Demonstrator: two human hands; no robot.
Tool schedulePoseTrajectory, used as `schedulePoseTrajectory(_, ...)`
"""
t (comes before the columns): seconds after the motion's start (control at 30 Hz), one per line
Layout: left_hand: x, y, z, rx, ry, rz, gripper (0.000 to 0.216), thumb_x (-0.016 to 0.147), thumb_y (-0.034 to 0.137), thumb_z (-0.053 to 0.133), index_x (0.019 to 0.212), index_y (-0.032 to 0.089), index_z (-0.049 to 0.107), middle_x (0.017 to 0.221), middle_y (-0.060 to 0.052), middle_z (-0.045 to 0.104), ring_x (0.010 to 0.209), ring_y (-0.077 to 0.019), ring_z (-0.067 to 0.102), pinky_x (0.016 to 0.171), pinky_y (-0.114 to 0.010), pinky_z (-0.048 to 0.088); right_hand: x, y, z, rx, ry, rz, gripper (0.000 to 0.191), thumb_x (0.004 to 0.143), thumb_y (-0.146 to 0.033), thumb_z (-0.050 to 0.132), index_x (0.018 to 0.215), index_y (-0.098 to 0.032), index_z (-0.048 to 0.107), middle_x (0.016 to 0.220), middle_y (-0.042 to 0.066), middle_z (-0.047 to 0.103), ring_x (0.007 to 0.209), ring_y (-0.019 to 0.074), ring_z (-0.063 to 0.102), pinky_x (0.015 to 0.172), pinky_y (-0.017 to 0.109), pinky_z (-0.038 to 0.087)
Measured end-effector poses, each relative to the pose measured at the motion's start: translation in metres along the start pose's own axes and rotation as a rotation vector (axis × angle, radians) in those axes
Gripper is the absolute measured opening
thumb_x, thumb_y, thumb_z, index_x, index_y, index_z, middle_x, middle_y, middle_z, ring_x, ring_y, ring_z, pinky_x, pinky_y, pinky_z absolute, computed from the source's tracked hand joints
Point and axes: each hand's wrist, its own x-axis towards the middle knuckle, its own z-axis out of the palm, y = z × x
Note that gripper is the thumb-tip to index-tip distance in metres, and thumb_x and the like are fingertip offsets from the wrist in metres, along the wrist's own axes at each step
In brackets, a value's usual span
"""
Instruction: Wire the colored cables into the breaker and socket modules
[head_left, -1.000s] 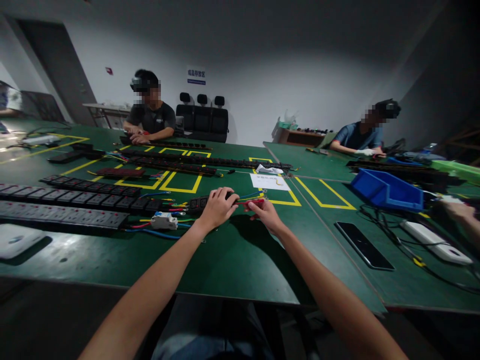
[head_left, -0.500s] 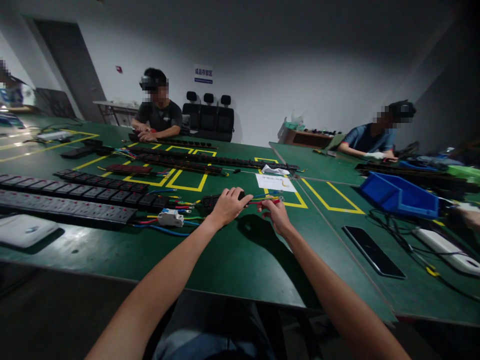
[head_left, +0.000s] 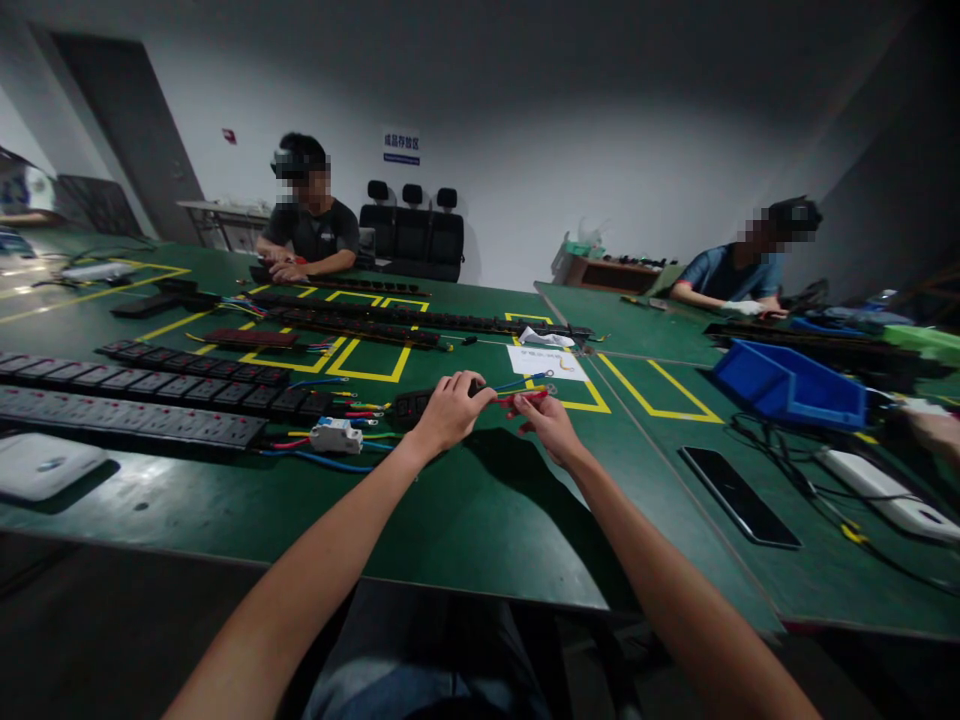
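Observation:
My left hand (head_left: 452, 412) is wrapped over the end of a short black socket strip (head_left: 409, 404) lying on the green table (head_left: 450, 540). A blue wire (head_left: 521, 383) with a ring terminal runs out to the right past the fingers. Close by, my right hand (head_left: 549, 425) pinches a thin red wire (head_left: 501, 399) that extends from the strip's end, thumb and forefinger together. The fingers partly hide the wire, and my left hand covers the strip's wired end. Left of my hands lies a small white circuit breaker (head_left: 337, 435) among coloured wires.
Long black socket strips (head_left: 135, 415) lie at the left beside a white device (head_left: 49, 465). A printed paper (head_left: 547, 362) lies beyond my hands. To the right are a phone (head_left: 739, 495), a blue bin (head_left: 787, 385) and a white power strip (head_left: 889, 495). Two co-workers sit across the table.
My right hand has shifted slightly left along the red wire, nearer my left hand. My left hand still holds the socket strip. The whole view has moved a little.

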Motion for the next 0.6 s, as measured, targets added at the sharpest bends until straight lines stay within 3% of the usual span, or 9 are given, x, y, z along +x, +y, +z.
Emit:
schedulePoseTrajectory(0.37,-0.003,0.005,0.000,-0.147,0.014,-0.035,0.023,0.096,0.013,0.059,0.114,0.023,0.069,0.135,-0.010,0.059,0.124,-0.0275,0.055,0.099,-0.043,0.044,-0.002,0.005,0.006,-0.010,-0.005,0.008,0.066,0.070,-0.082,0.074,0.085,-0.018,0.071,0.084,0.010,0.074,0.069,0.0180,0.065,0.049,0.024,0.050)
schedulePoseTrajectory(0.6,-0.004,0.003,0.004,-0.187,0.007,-0.033,0.024,0.093,0.013,0.063,0.113,0.024,0.071,0.131,-0.008,0.060,0.122,-0.0266,0.056,0.100,-0.043,0.044,-0.004,0.011,0.009,0.055,-0.007,0.060,0.060,0.069,-0.076,0.078,0.083,-0.018,0.069,0.079,0.007,0.070,0.067,0.0164,0.063,0.048,0.022,0.046)
